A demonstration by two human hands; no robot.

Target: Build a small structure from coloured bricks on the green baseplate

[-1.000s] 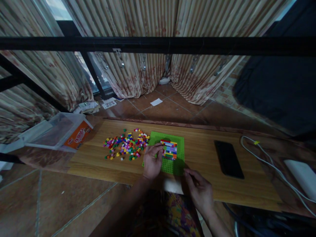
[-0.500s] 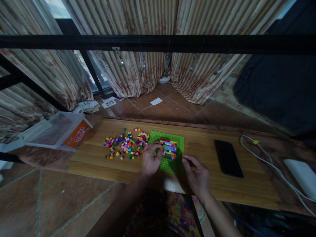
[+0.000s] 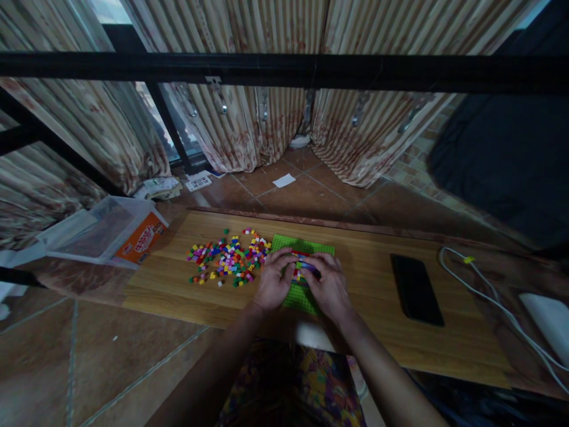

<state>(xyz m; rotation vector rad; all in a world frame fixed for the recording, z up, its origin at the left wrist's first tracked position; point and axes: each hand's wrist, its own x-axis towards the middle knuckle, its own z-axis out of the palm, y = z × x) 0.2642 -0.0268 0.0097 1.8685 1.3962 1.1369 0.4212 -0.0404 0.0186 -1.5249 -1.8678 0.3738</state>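
On the wooden board lies a green studded baseplate (image 3: 303, 302). A low, many-coloured build of toy bricks (image 3: 299, 274) sits on its middle, mostly covered by my hands. My left hand (image 3: 274, 281) is at the build's left side, with thumb and forefinger drawn together; whatever is between them is too small to make out. From the right, my right hand (image 3: 329, 286) reaches over the build, its bent fingers and thumb closed on bricks at the upper right part. The fingertips of both hands almost meet over the build.
Loose toy bricks (image 3: 235, 261) are scattered left of the baseplate. A clear plastic bin (image 3: 100, 234) with an orange label stands at the far left. To the right lie a black phone (image 3: 416, 289), a white cable (image 3: 493, 302) and a white box-shaped device (image 3: 544, 323). A black rail (image 3: 284, 70) crosses beyond.
My right hand has moved left and up from the baseplate's right edge onto the brick build. My left hand stays at the build's left side. The view has shifted slightly.
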